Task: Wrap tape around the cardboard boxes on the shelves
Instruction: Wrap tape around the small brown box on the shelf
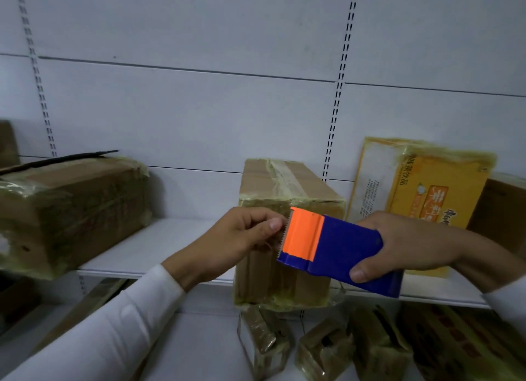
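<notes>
Background: white wall panel (pixel 199 110) with slotted rails, behind a white shelf (pixel 159 247).
Shelf: it carries several cardboard boxes, all with yellowish tape on them.
Middle box (pixel 284 198): it stands upright on the shelf, directly behind my hands, with a tape strip over its top.
Left box (pixel 71 210): it lies on the shelf edge, well apart from the middle box, with a flap raised at the top.
Yellow box (pixel 421 187): it leans against the wall, just right of the middle box.
Lower boxes (pixel 321 349): small taped ones, below the shelf.
Dispenser (pixel 336 247): blue body with orange front and a toothed blade that points to the left.
Right hand (pixel 407 247): my fingers are clamped around the blue body, thumb below.
Left hand (pixel 242 238): my thumb and fingers are pinched together right at the blade; I cannot tell for sure if the tape end is between them.
Sleeves: white, on both arms.
</notes>
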A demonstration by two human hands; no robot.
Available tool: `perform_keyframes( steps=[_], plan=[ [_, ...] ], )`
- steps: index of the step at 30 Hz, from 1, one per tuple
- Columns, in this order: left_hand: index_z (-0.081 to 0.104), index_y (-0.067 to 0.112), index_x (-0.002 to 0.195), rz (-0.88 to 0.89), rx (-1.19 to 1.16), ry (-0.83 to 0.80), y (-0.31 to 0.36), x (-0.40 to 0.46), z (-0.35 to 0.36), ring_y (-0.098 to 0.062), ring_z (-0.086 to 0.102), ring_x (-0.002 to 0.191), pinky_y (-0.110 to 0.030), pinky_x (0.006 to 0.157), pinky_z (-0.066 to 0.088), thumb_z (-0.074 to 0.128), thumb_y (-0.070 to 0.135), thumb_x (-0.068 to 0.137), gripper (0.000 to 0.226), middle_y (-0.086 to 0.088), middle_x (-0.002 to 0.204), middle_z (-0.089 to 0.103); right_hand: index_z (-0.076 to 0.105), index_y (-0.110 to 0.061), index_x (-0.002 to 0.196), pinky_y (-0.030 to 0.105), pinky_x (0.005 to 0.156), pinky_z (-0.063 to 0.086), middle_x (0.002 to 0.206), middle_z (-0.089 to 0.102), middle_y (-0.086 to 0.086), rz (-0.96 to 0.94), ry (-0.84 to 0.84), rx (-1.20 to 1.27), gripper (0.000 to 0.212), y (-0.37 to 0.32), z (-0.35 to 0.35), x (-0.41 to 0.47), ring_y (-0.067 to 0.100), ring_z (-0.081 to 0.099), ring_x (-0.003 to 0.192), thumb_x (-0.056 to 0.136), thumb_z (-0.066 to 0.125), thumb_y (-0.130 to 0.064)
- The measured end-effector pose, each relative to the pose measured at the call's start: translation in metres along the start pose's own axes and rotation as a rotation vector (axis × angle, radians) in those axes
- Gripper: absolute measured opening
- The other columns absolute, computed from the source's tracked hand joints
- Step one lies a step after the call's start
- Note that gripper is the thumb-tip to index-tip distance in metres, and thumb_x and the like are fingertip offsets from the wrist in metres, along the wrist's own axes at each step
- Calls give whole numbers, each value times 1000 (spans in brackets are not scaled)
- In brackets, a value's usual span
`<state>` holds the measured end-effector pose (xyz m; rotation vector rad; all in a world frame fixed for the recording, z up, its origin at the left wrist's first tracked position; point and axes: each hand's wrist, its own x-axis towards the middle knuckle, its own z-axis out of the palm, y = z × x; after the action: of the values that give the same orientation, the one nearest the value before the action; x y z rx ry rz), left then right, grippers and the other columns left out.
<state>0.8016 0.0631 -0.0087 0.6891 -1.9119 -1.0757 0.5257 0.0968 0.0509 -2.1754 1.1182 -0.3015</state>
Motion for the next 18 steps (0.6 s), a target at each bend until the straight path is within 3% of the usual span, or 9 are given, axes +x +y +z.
perform_keyframes(
  steps=[5, 8, 11, 13, 18],
  plan=[
    [67, 6, 90, 13, -31, 149, 1, 2, 1, -13, 60, 67, -26, 65, 49, 58, 9, 91, 9, -10, 75, 67, 64, -21, 91, 23, 64, 53, 84, 71, 1, -14, -26, -22, 29, -9, -1, 10, 16, 70, 76, 74, 76, -42],
    [66, 2, 85, 43, 53, 250, 8, 6, -3, -11, 55, 60, -22, 58, 47, 57, 2, 91, 11, -12, 69, 63, 65, -30, 84, 20, 63, 52, 80, 71, -5, 7, -49, -21, 13, -18, -7, 18, 10, 69, 74, 78, 75, -35],
    [66, -2, 85, 80, 119, 318, 17, 7, -18, -10, 52, 58, -21, 57, 46, 58, 3, 91, 12, -11, 68, 61, 64, -22, 88, 22, 65, 53, 80, 70, -4, 37, -80, -94, 18, -30, -26, 20, 11, 68, 73, 80, 73, -36],
    [65, -7, 88, 90, 134, 395, 19, 5, -36, -10, 52, 57, -20, 56, 47, 58, 4, 91, 13, -12, 68, 60, 65, -24, 80, 22, 62, 51, 75, 69, -2, 78, -76, -118, 16, -36, -42, 14, 12, 67, 68, 76, 73, -38],
    [68, 0, 90, 20, 147, 462, 6, 4, -65, -15, 56, 61, -23, 58, 50, 58, 7, 92, 12, -9, 70, 66, 67, -18, 75, 19, 57, 48, 71, 71, 0, 204, -38, -165, 24, -44, -70, 5, 11, 66, 63, 73, 81, -38]
  ],
)
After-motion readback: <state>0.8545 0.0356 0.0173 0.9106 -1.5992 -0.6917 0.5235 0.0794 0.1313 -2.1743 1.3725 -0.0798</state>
